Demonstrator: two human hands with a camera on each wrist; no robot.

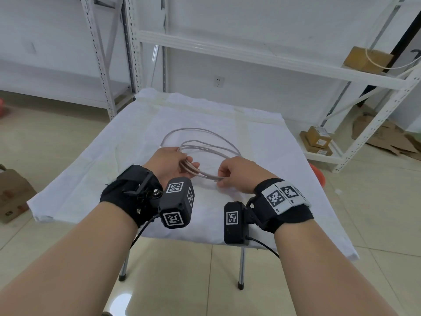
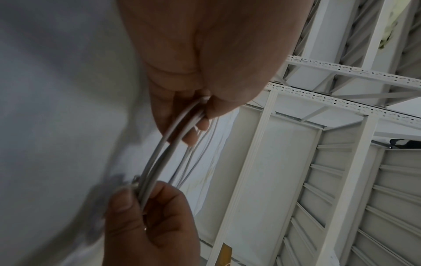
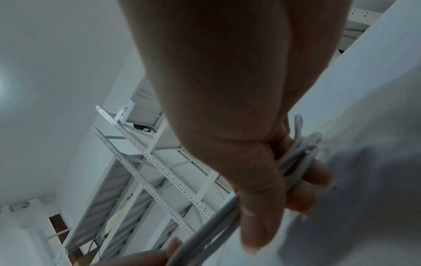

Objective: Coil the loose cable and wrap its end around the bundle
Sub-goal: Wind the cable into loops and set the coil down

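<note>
Head view: pale grey round cable (image 1: 206, 142) is gathered in several loops above a white cloth-covered small table (image 1: 91, 169), far arcs of the loops lying on the cloth around the table's middle; left hand (image 1: 169, 164) curls its fingers round one side of the bundled strands, palm turned inward; right hand (image 1: 235, 173) pinches the strands just beside it, thumb and fingers closed on them, near the table's front half; both hands sit close together, strands spanning the short gap between them; cloth bare on all sides of the loops, front edge of the table near the wrists, cloth corners drooping over the sides; tiled floor (image 1: 376, 224) open around the table; white metal shelving (image 1: 250, 55) behind the far edge and to the right; brown cardboard boxes (image 1: 317, 141) on the right rack's low shelf, labels too small to read; black wrist-camera units (image 1: 178, 205) carry black-and-white square markers, right band marked "R1". Left wrist view: left-hand fingertips (image 2: 193, 138) clamp the strands, right hand below grips them too, a small plug end beside its thumb. Right wrist view: strands cross under the thumb; shelf tag (image 3: 125, 111) reads "1-5".
</note>
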